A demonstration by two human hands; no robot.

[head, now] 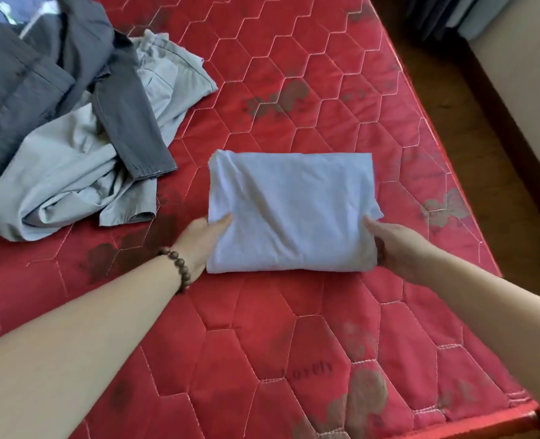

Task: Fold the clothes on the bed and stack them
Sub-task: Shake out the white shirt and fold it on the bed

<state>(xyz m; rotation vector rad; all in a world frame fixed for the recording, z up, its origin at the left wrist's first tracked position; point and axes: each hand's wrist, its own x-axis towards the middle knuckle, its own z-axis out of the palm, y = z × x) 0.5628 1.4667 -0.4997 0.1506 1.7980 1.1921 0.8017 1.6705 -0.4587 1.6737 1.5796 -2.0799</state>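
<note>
My left hand (203, 237) grips the near-left edge of the folded white garment (289, 210), thumb on top and the other fingers tucked under the cloth. My right hand (395, 245) holds the near-right edge the same way, thumb over the fabric, fingers hidden beneath it. The two hands are apart, one on each side of the bundle. A bead bracelet (175, 267) sits on my left wrist. The garment is a neat rectangle lying on the red quilted mattress (294, 327), roughly in the middle of the bed as I see it. Well apart from it, toward the far left, I see an unfolded heap: a dark grey shirt (40, 80) draped over a light grey garment (72, 172). Along the right edge runs a brown wooden floor (471, 122).
</note>
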